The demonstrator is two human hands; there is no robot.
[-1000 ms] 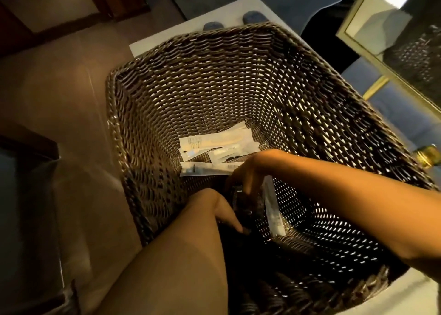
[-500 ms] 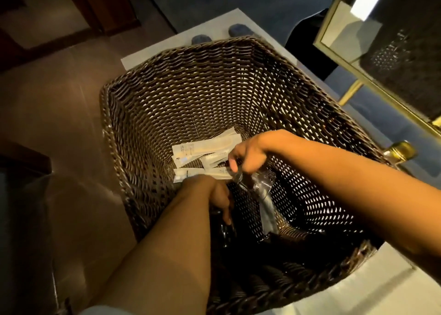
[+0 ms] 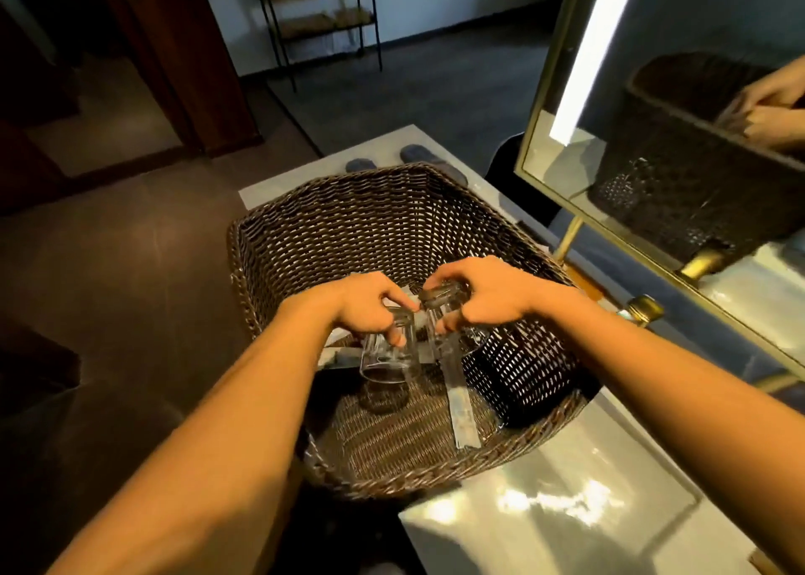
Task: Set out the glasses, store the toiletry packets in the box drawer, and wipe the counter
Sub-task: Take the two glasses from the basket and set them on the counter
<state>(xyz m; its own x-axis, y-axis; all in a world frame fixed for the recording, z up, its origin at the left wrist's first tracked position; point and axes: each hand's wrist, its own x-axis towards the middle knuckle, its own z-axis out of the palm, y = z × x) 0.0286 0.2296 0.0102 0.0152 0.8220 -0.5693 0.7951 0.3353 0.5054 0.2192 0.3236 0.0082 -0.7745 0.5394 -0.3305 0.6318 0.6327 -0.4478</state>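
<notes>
A dark woven basket (image 3: 305, 235) sits on the pale counter (image 3: 566, 509). Above its middle my left hand (image 3: 370, 309) grips a clear glass (image 3: 390, 361) from the top, mouth pointing down. My right hand (image 3: 483, 298) holds a second clear glass (image 3: 444, 313) beside it, the two glasses nearly touching. A long toiletry packet (image 3: 459, 404) hangs or lies below the right glass, reaching the basket floor. More white packets (image 3: 337, 348) show under my left wrist, mostly hidden.
A gold-framed mirror (image 3: 544, 108) stands at the right, reflecting the basket and hands. A brass tap (image 3: 644, 306) sits right of the basket. Two dark slippers (image 3: 418, 153) lie past the basket's far rim. Dark floor lies left; a metal rack (image 3: 322, 21) stands at the back.
Both hands have risen from deep in the basket, each now lifting a glass. The view has pulled back and tilted up, showing more of the room and mirror.
</notes>
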